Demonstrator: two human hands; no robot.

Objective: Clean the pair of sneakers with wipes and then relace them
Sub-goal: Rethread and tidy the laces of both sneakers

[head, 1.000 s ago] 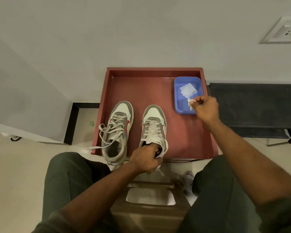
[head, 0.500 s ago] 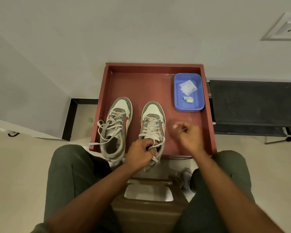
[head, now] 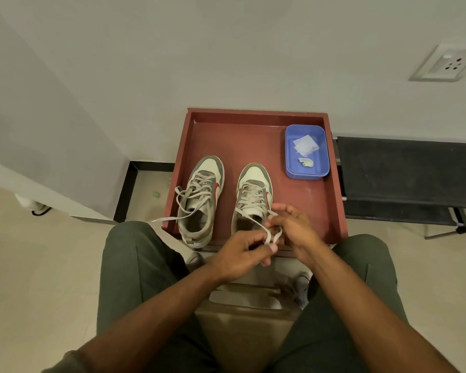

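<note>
Two grey-and-white sneakers with red swooshes stand side by side on a red tray (head: 256,119). The left sneaker (head: 202,195) has loose laces trailing over the tray's left edge. The right sneaker (head: 253,195) is laced, and its lace ends (head: 269,234) run back to my hands at its heel. My left hand (head: 242,254) pinches one lace end. My right hand (head: 293,227) holds the other, fingers curled around it. A blue tub (head: 307,173) at the tray's right rear holds a flat white wipe (head: 306,144) and a crumpled used wipe (head: 306,162).
A white wall rises behind the tray, with a socket (head: 447,63) at upper right. A dark bench (head: 406,179) stands right of the tray. Between my knees stands a brown stool (head: 242,319). Beige floor lies on both sides.
My right hand left the blue tub, dropping the crumpled wipe there, and came down to the right sneaker's laces. My left hand pulled back from the shoe's opening with a lace end.
</note>
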